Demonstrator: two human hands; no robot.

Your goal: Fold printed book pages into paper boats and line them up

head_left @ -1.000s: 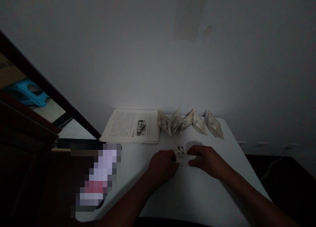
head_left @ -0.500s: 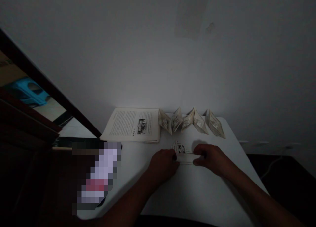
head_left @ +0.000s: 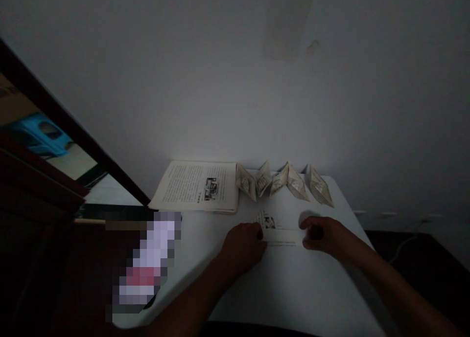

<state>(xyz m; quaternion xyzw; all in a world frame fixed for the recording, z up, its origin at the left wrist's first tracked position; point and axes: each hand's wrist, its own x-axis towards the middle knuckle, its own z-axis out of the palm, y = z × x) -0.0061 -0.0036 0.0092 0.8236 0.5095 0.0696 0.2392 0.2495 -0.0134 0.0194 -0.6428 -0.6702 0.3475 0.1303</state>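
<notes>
A partly folded sheet of printed paper lies low over the table, with a blank band along its near side and a small dark picture above. My left hand pinches its left end between thumb and fingers. Just off the paper's right end is my right hand, its thumb and fingers curved with a gap between them and nothing held. Beyond the hands several folded paper boats stand in a row near the wall.
A stack of printed pages lies left of the boats on the white table. At the table's left edge is a pixelated object. The wall rises behind; a dark-framed mirror leans at left, a blue stool showing in it.
My right hand has let go of the paper's right end and shifted slightly right, its fingers parting. My left hand keeps its pinch in nearly the same place.
</notes>
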